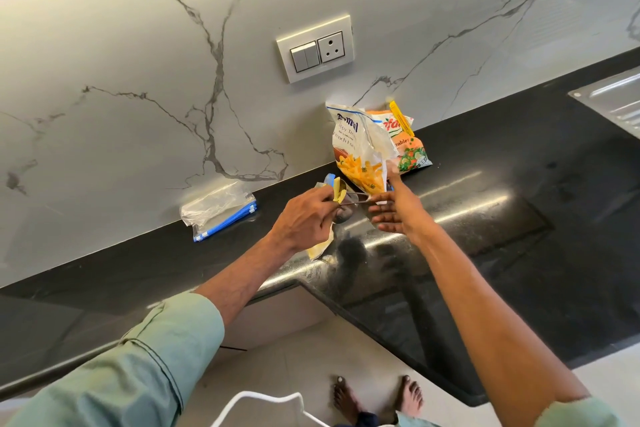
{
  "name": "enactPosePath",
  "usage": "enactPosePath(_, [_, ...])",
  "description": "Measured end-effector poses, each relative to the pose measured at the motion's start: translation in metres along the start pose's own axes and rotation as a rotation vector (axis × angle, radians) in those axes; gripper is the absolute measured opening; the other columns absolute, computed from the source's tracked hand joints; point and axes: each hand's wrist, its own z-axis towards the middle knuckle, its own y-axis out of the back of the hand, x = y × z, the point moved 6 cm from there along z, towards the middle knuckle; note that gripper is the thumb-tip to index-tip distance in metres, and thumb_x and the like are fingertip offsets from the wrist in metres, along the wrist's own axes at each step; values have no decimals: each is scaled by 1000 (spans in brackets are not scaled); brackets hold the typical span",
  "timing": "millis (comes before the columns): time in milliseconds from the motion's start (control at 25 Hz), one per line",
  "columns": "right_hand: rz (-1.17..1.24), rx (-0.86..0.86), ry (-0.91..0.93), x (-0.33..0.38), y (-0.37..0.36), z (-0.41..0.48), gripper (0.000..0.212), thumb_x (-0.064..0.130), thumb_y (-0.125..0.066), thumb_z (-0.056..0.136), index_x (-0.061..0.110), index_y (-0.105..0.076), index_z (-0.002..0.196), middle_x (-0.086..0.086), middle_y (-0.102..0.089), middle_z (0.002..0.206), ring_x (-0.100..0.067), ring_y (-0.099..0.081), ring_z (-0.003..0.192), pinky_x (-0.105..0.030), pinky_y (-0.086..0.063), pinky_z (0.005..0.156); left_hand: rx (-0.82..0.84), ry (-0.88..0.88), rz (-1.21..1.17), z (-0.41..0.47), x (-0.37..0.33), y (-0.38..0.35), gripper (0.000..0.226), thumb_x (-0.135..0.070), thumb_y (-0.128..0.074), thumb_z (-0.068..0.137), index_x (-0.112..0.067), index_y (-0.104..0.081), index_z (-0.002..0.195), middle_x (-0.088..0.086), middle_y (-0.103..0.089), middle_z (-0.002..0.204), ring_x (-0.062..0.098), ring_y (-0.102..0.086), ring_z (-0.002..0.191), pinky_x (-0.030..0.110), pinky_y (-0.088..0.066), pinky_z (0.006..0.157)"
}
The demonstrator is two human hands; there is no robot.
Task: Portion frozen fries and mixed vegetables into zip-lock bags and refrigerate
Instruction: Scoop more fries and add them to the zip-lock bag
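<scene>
My left hand (304, 218) grips the open mouth of a zip-lock bag (320, 247) that holds some fries and hangs just above the black counter (491, 218). A small metal scoop (341, 191) with yellow fries in it tilts over the bag's mouth. My right hand (398, 213) pinches the end of the scoop's thin handle between thumb and fingertips. Just behind, the opened French fries packet (360, 156) stands against the wall. The orange mixed vegetables packet (410, 146) leans behind it, closed with a yellow clip (400, 118).
A stack of empty zip-lock bags (221, 211) lies on the counter by the wall, to the left. A steel sink drainboard (616, 97) is at the far right. A switch and socket plate (315, 48) sits on the marble wall. The counter's corner juts out above my bare feet.
</scene>
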Motion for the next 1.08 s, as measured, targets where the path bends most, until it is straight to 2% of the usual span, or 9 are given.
enactPosePath(120, [353, 117, -150, -49, -27, 15, 31, 27, -48, 110, 4, -68, 117, -19, -73, 111, -29, -70, 97, -37, -60, 83, -82, 82, -93, 1, 7, 6, 10, -14, -70, 93, -7, -76, 92, 3, -57, 90, 15, -53, 69, 32, -51, 58])
enactPosePath(200, [470, 170, -150, -62, -54, 19, 20, 5, -51, 104, 4, -67, 117, -16, -75, 104, -24, -72, 90, -31, -61, 78, -127, 128, -131, 4, 10, 10, 10, -15, -71, 93, -7, -77, 94, 2, -58, 91, 15, -55, 69, 31, -52, 59])
enactPosePath(280, [529, 216, -110, -61, -74, 22, 17, 7, -56, 103, 6, -67, 115, -9, -77, 96, -16, -69, 79, -25, -58, 67, -178, 177, -179, 5, 15, 15, 10, -15, -72, 93, -7, -78, 95, 1, -60, 91, 14, -56, 70, 27, -52, 60])
enactPosePath(400, [507, 269, -68, -51, -84, 25, 14, 17, -57, 104, 13, -70, 104, -1, -76, 96, -6, -54, 65, -17, -41, 53, -236, 231, -238, 5, 22, 21, 11, -15, -73, 93, -5, -77, 96, 1, -62, 92, 11, -58, 74, 13, -49, 63])
enactPosePath(520, [639, 321, -123, -43, -87, 27, 20, 17, -53, 104, 8, -70, 99, -6, -74, 93, -3, -50, 53, -13, -33, 39, -247, 236, -261, 6, 24, 21, 11, -15, -74, 92, -5, -77, 97, 3, -63, 93, 13, -60, 78, 17, -53, 64])
enactPosePath(600, [703, 359, -171, -39, -91, 29, 27, 17, -50, 105, 5, -70, 92, -5, -69, 84, -3, -49, 48, -13, -32, 37, -243, 210, -250, 6, 23, 22, 11, -15, -74, 92, -5, -77, 96, 3, -63, 93, 13, -59, 78, 19, -52, 65])
enactPosePath(800, [830, 397, -258, -42, -100, 32, 47, 21, -54, 105, 1, -73, 67, 0, -56, 61, -4, -46, 41, -11, -34, 38, -243, 164, -208, 14, 25, 29, 12, -13, -76, 91, -2, -76, 96, 6, -65, 92, 12, -59, 78, 6, -42, 68])
enactPosePath(960, [825, 323, -257, -41, -97, 35, 37, 15, -54, 105, -2, -70, 75, 1, -51, 56, -4, -46, 39, -10, -36, 38, -248, 148, -214, 14, 27, 29, 11, -12, -76, 90, -1, -76, 95, 7, -65, 91, 12, -59, 78, 5, -42, 68])
enactPosePath(1080, [610, 202, -106, -33, -89, 35, 22, 8, -51, 102, 3, -64, 85, -1, -55, 66, -4, -52, 46, -13, -39, 40, -246, 146, -235, 10, 26, 27, 11, -12, -76, 90, -2, -77, 94, 6, -65, 91, 12, -59, 77, 7, -45, 67])
